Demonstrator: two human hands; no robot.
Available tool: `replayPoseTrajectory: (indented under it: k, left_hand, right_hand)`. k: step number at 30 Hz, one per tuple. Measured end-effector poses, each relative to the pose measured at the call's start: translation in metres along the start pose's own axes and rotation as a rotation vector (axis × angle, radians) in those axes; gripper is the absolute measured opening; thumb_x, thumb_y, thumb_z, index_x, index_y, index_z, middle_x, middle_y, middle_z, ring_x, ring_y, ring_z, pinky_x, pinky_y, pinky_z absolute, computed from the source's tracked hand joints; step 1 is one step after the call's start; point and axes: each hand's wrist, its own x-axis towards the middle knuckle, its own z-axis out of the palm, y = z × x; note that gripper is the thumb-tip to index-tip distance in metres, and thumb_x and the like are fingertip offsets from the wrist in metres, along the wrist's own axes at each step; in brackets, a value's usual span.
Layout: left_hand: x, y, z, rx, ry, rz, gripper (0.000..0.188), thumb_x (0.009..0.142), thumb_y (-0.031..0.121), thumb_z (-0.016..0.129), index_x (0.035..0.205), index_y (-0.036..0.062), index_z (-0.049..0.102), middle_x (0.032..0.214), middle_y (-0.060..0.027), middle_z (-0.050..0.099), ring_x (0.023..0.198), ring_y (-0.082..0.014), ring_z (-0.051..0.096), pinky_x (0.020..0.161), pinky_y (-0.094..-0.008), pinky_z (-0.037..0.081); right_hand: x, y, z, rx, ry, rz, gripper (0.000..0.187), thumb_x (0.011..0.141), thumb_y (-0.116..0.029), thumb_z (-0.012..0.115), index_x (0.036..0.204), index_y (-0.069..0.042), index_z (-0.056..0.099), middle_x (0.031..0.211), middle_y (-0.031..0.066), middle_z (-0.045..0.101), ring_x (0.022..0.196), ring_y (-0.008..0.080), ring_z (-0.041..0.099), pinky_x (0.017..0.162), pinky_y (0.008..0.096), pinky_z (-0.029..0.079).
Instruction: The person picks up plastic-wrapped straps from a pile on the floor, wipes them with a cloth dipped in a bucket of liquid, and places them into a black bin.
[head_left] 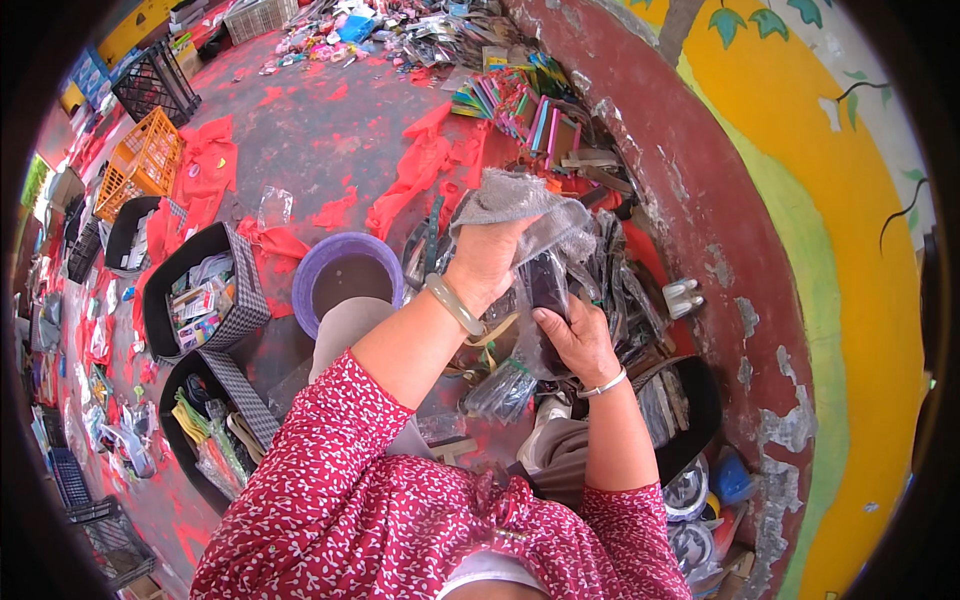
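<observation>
My left hand (488,258), with a pale bangle on the wrist, is closed on a damp-looking grey cloth (515,203). The cloth drapes over my fingers and down to the right. My right hand (582,342), wearing a silver bangle, grips a dark, flat item in clear plastic (547,284), the thumb pressed on its near end. The cloth lies against the far end of that packet; what kind of item is inside, I cannot tell. Below both hands is a heap of dark plastic-wrapped packets (625,300), beside a clear bundle (502,390).
A purple basin (301,285) of murky water stands left of my knee. Black bins (156,305) with mixed goods are further left, near an orange crate (143,165). The peeling red wall (690,190) runs along the right. Colourful packs (520,110) lie at its foot.
</observation>
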Motion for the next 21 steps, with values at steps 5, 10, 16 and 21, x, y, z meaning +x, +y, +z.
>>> replayPoseTrajectory:
  k: [5,10,16,21]
  left_hand:
    - [-0.001,0.014,0.007,-0.113,0.050,-0.080,0.020,0.075,0.000,0.062,0.094,0.0045,0.060,0.092,-0.0095,0.064,0.088,-0.0243,0.063,0.080,-0.0387,0.052]
    - [0.001,0.011,-0.006,-0.016,0.151,-0.057,0.021,0.074,-0.003,0.062,0.094,0.0032,0.060,0.093,-0.0100,0.064,0.089,-0.0244,0.063,0.080,-0.0398,0.051]
    - [0.004,0.005,-0.012,0.394,0.195,0.233,0.014,0.080,-0.001,0.054,0.094,-0.0008,0.058,0.093,-0.0130,0.064,0.088,-0.0258,0.063,0.079,-0.0423,0.051]
    - [0.035,0.066,-0.023,-0.053,0.255,0.012,0.025,0.088,0.011,0.045,0.107,-0.0020,0.054,0.104,-0.0136,0.061,0.096,-0.0299,0.061,0.089,-0.0428,0.047]
  right_hand:
    - [0.000,-0.019,-0.014,0.040,-0.037,-0.007,0.032,0.083,-0.029,0.063,0.089,0.002,0.057,0.071,0.0197,0.058,0.066,0.0370,0.057,0.060,0.0365,0.045]
    - [0.000,-0.017,-0.035,0.032,-0.116,-0.010,0.032,0.083,-0.029,0.062,0.089,0.002,0.058,0.070,0.0207,0.057,0.064,0.0375,0.056,0.059,0.0374,0.044]
    - [-0.002,-0.020,-0.043,-0.001,-0.183,0.017,0.029,0.082,-0.027,0.063,0.086,0.001,0.059,0.066,0.0207,0.057,0.063,0.0381,0.055,0.058,0.0382,0.044]
    - [-0.020,0.010,-0.054,-0.061,-0.135,0.233,0.025,0.081,-0.025,0.063,0.087,0.000,0.061,0.062,0.0168,0.055,0.055,0.0261,0.057,0.056,0.0351,0.044]
